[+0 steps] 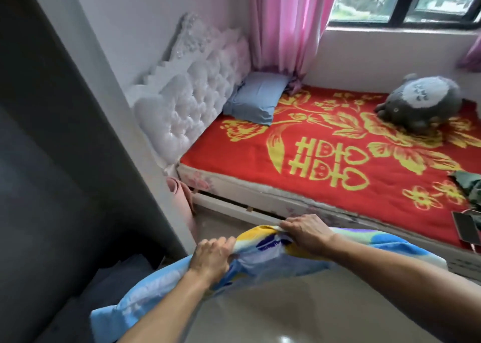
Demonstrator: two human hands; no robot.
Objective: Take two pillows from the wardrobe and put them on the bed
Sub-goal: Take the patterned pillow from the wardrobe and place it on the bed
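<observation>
Both hands hold a patterned pillow [263, 259] in blue, yellow and white above the floor, short of the bed's near edge. My left hand [212, 258] grips its left part and my right hand [305, 232] pinches its top edge. A plain blue pillow [256, 96] lies at the far corner of the bed [260, 144], against the white tufted headboard [192, 100]. The bed is covered by a red blanket with yellow flowers. The grey wardrobe side [65, 160] stands at my left.
A grey plush toy [421, 102] lies on the bed's far right. A phone [466, 229] with a cable and a dark green cloth [468, 186] sit near the bed's right edge. A pink rolled mat [182, 197] leans beside the headboard. Pink curtains [289, 25] hang by the window.
</observation>
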